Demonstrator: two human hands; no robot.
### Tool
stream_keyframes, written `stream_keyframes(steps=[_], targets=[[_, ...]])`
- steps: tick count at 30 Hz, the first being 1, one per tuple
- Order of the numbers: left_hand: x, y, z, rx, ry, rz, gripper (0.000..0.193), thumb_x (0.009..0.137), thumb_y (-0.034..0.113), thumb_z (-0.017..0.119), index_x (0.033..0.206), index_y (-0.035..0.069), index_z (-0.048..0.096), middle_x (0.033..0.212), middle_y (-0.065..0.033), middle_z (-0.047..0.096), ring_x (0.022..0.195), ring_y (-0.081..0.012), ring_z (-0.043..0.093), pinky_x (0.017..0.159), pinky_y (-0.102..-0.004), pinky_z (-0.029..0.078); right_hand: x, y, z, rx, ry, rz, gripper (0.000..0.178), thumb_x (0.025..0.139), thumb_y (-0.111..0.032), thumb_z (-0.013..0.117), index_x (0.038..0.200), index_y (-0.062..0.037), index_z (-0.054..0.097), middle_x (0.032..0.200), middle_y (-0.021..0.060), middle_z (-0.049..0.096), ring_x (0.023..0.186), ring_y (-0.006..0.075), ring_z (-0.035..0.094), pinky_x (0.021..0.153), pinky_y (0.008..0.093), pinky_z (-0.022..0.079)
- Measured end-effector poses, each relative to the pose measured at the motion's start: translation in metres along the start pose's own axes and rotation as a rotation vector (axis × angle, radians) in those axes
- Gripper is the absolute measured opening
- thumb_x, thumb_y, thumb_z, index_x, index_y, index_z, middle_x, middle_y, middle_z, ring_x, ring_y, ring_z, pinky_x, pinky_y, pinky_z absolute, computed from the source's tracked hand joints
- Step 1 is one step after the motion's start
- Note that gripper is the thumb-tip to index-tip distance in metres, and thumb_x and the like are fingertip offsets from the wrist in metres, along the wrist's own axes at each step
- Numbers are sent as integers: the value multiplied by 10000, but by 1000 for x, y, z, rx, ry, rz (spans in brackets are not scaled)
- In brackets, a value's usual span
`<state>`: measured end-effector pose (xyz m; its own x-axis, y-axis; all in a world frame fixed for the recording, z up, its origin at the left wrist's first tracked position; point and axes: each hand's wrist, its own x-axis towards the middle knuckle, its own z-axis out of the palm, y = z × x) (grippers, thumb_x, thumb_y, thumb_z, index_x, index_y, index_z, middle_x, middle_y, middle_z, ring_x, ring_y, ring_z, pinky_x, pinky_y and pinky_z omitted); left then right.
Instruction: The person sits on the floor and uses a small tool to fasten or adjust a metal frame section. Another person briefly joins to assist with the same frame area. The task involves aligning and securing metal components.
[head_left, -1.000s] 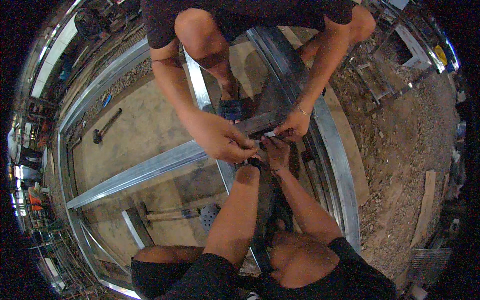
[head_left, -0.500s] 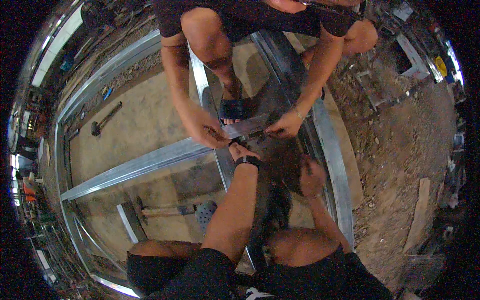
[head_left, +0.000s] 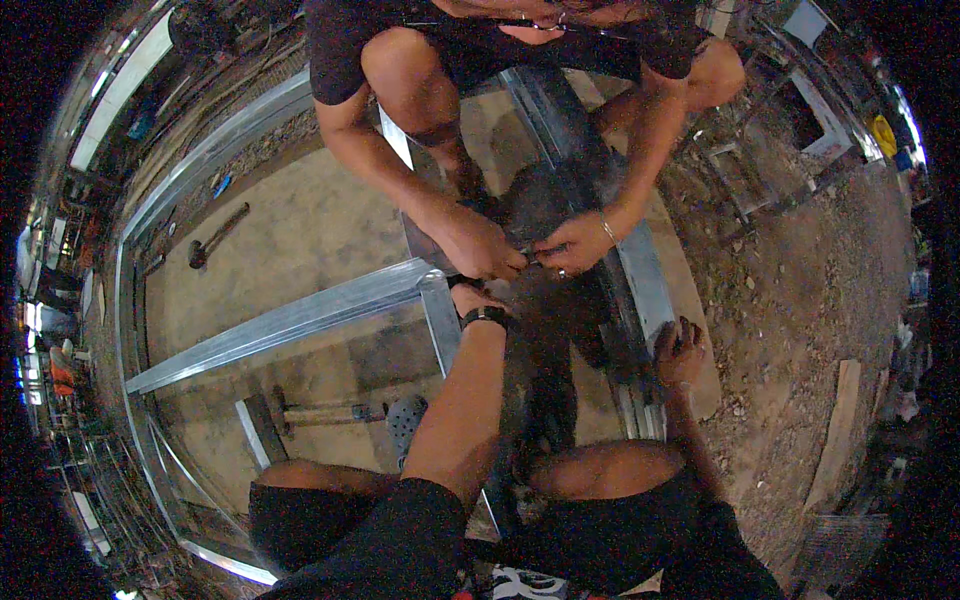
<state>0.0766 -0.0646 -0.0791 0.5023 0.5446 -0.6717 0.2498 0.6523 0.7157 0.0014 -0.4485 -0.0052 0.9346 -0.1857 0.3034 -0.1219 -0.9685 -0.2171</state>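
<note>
My left hand (head_left: pixel 474 298), with a dark band at the wrist, reaches to where a galvanised metal crossbar (head_left: pixel 290 318) meets a shorter upright piece (head_left: pixel 440 325). Its fingers are mostly hidden in shadow beside the co-worker's hand. My right hand (head_left: pixel 682 352) is open, fingers spread, at the outer edge of the long metal rail (head_left: pixel 645 285) and apparently touching it. Just beyond my left hand, the co-worker's two hands (head_left: pixel 485 248) come together around something small and dark that I cannot make out.
The co-worker squats opposite, inside the metal frame (head_left: pixel 122 300). A hammer (head_left: pixel 218 236) lies on the brown board at left, and a second long-handled tool (head_left: pixel 325 415) lies near my foot (head_left: pixel 405 420). A short metal offcut (head_left: pixel 260 432) is beside it. At right, a wooden plank (head_left: pixel 835 430) rests on bare earth.
My right hand has moved right, out of the shadow onto the rail's outer edge. The co-worker's hands have drawn closer together. My left hand has barely shifted.
</note>
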Motion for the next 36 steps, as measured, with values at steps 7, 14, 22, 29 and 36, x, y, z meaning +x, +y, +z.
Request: stream_keyframes(steps=[7, 14, 22, 29, 36], targets=[[0, 3, 3, -26, -26, 0, 452, 902, 369, 569, 1213, 44, 612, 1196, -89, 643, 1093, -243, 585, 977, -375, 475, 2, -3, -2, 95, 0, 44, 443, 1019, -396, 569, 1264, -37, 654, 1208, 232, 652, 1111, 447, 603, 959, 574, 468], [1, 8, 4, -41, -40, 4, 394, 939, 340, 526, 1184, 48, 626, 1162, -86, 655, 1055, -246, 595, 956, -378, 479, 5, -15, -13, 75, -90, 135, 466, 1023, -403, 561, 1268, -17, 649, 1220, 255, 636, 1107, 474, 595, 930, 564, 488], [-5, 4, 1, -43, -30, -16, 347, 980, 307, 477, 1150, 53, 642, 1122, -82, 668, 1011, -250, 606, 933, -382, 484, 5, -20, -15, 205, -47, 207, 460, 1034, -412, 566, 1221, -11, 691, 1141, 278, 683, 1046, 477, 652, 869, 558, 523], [-9, 5, 3, -53, -32, -13, 329, 1017, 277, 434, 1120, 57, 656, 1087, -78, 681, 973, -252, 616, 912, -385, 488, 7, -17, -16, 133, -57, 169, 489, 1032, -447, 551, 1220, -17, 690, 1148, 246, 695, 1058, 481, 644, 892, 560, 512], [-19, 12, 7, -85, -22, -3, 338, 1053, 248, 391, 1090, 62, 670, 1053, -74, 693, 935, -255, 626, 891, -388, 493, 8, -18, -17, 156, -117, 220, 494, 1041, -464, 523, 1230, -35, 680, 1165, 251, 681, 1057, 481, 636, 890, 557, 508]])
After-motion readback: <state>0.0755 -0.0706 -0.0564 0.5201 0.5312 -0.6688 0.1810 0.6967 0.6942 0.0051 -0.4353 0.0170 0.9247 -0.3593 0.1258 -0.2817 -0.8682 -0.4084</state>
